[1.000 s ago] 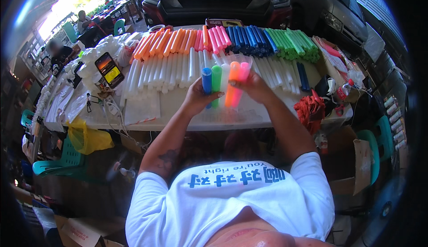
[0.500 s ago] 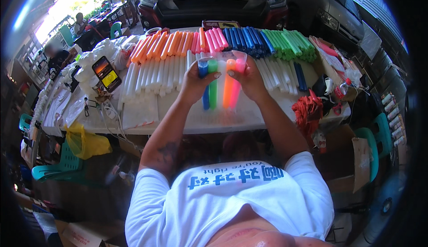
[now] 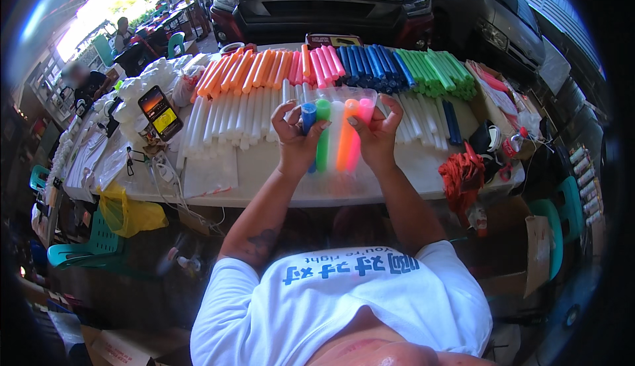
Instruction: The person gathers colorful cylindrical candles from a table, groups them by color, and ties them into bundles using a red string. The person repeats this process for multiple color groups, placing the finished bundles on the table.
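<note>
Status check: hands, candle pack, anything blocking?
Left hand and right hand grip clear bag of coloured candles over table. Nothing blocking.

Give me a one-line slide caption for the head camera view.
Both hands, left hand and right hand, hold a clear bag of coloured candles over the table.
</note>
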Tool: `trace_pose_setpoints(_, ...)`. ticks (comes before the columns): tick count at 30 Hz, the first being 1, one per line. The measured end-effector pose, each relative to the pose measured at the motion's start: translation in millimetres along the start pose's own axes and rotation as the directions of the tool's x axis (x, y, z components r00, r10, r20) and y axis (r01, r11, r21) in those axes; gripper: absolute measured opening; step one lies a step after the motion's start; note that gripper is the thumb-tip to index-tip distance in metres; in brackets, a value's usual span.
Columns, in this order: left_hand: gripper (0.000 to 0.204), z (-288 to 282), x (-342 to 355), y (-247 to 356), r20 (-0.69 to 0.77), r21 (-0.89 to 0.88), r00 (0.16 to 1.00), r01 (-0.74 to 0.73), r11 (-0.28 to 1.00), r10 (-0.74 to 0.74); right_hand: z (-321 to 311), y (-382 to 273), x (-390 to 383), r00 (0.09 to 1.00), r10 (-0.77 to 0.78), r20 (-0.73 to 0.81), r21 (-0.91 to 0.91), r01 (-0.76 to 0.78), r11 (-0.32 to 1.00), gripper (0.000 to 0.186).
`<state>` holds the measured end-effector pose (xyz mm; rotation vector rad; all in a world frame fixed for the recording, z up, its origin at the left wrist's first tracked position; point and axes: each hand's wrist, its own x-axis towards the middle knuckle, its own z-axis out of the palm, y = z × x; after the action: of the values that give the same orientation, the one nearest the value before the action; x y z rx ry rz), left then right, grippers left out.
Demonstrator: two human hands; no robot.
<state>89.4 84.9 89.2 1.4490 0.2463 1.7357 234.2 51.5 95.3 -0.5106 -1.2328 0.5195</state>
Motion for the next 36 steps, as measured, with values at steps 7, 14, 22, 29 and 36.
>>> trace_pose_setpoints(7, 0.033, -2.1, 2.2, 5.8, 0.025, -0.025, 1.000, 0.015, 1.000, -0.014, -1.8, 1.1, -0.2, 0.998, -0.033, -0.048, -0.095, 0.028, 0.995, 0.037)
trace_pose_setpoints(14, 0.010, -6.6, 29.2, 33.6, 0.004, 0.147, 0.989, 0.143, 0.979, -0.145, -11.6, -15.4, 18.6, 0.998, 0.056, -0.002, -0.205, -0.055, 0.977, 0.011)
trace_pose_setpoints(22, 0.012, 0.8, 34.4, 51.2, -0.086, 0.224, 0.939, 0.343, 0.912, -0.332, -7.6, -29.8, 30.3, 0.951, 0.309, -0.003, -0.010, -0.309, 0.951, 0.010)
trace_pose_setpoints(29, 0.021, 5.0, 41.1, 58.3, 0.017, 0.053, 0.870, 0.492, 0.869, -0.493, -5.8, -47.5, 38.0, 0.798, 0.603, 0.002, 0.109, -0.599, 0.793, 0.015)
trace_pose_setpoints(36, 0.016, -13.8, 47.8, 54.7, 0.195, 0.151, 0.841, 0.484, 0.862, -0.505, -19.7, -39.8, 31.6, 0.883, 0.449, 0.139, 0.022, -0.456, 0.890, 0.012)
